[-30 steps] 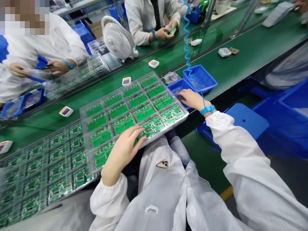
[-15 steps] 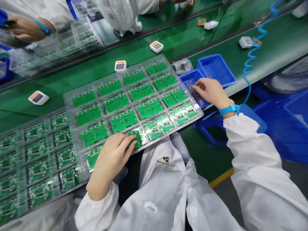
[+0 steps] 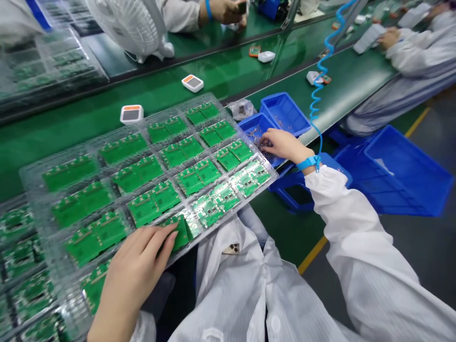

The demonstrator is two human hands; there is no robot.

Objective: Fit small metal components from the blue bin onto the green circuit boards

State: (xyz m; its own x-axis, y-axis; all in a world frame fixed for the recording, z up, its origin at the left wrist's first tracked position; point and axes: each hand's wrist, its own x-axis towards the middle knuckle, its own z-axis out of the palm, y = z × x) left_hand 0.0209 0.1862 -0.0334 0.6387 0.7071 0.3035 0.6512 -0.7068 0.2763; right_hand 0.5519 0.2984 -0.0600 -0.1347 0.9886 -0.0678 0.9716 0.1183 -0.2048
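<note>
A clear plastic tray [image 3: 42, 209] of green circuit boards [image 3: 194, 173] lies across the near edge of the green belt. My left hand [image 3: 137, 268] rests flat on the tray's near edge, fingers stretched over one board, holding nothing. My right hand [image 3: 281, 145], with a blue wrist strap [image 3: 308, 162] and coiled cord [image 3: 320, 71], reaches into a small blue bin [image 3: 249, 126] of tiny metal parts, fingers curled among them. What the fingers hold is too small to see.
A second blue bin [image 3: 285, 111] sits beside the first. Small white devices [image 3: 131, 114] and a white fan [image 3: 128, 26] stand on the belt. More trays [image 3: 21, 285] lie to the left. Large blue crates [image 3: 399, 171] sit on the floor. Other people work across the belt.
The view has swung right and down. My left hand slid a little left along the tray's near edge. My right hand stays in the parts bin.
</note>
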